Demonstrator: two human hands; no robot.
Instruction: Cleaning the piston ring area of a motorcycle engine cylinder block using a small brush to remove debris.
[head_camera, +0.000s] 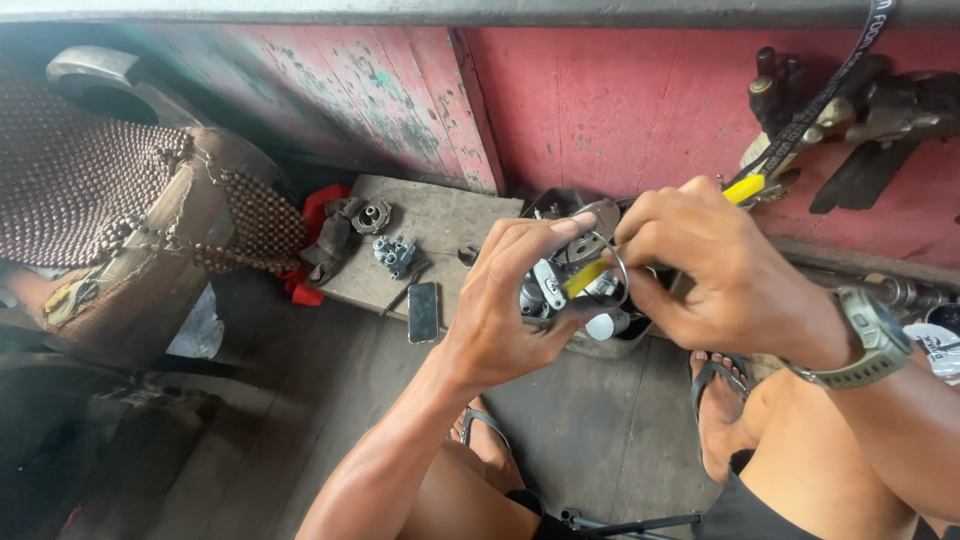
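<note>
Head view: the left hand (510, 300) is raised at chest height, fingers curled and clamped around a small metal engine part (560, 285), thumb pressing its lower edge. The right hand (710, 275), a watch (865, 340) on its wrist, closes its fingers on a yellow-handled tool (590, 275) set against the part. The part is dull grey, cast and rounded. Behind lies a worn wooden board (450, 215) carrying small metal fittings (395, 252) and a dark phone (423, 311), near a chipped red wall (620, 100).
</note>
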